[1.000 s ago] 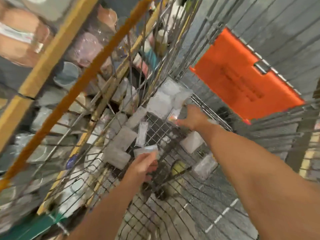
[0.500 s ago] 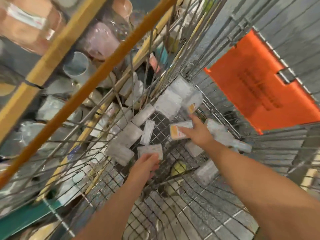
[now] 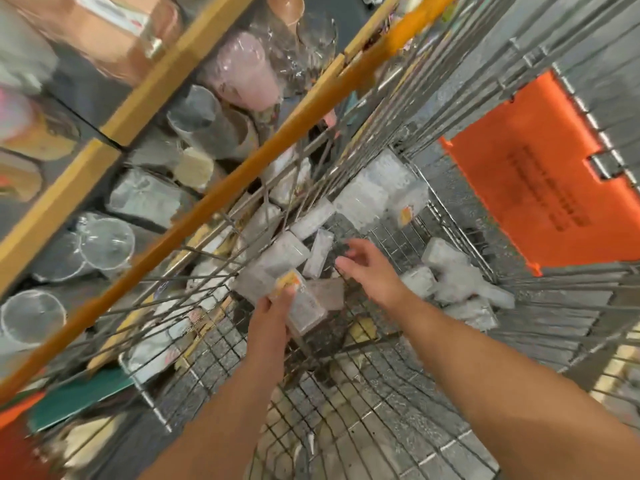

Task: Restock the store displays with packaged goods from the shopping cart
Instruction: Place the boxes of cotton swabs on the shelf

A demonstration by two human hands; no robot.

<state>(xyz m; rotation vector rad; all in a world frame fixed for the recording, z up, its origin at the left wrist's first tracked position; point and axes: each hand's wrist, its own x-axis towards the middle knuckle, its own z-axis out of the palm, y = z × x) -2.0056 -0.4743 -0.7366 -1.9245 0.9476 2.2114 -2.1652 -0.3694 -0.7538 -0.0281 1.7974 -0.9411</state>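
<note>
Both arms reach down into the wire shopping cart (image 3: 433,216). The left hand (image 3: 273,315) grips one clear plastic packet (image 3: 301,306) with an orange label, held over the middle of the cart floor. The right hand (image 3: 367,268) is open, fingers spread, holding nothing. About a dozen similar pale packets (image 3: 377,188) lie on the cart floor, most near its far corner. The orange child-seat flap (image 3: 540,168) hangs at the right side. Beside the cart, a shelf (image 3: 62,202) carries clear glasses (image 3: 107,244).

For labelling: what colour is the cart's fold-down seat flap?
Orange with dark print, seen in the head view.
</note>
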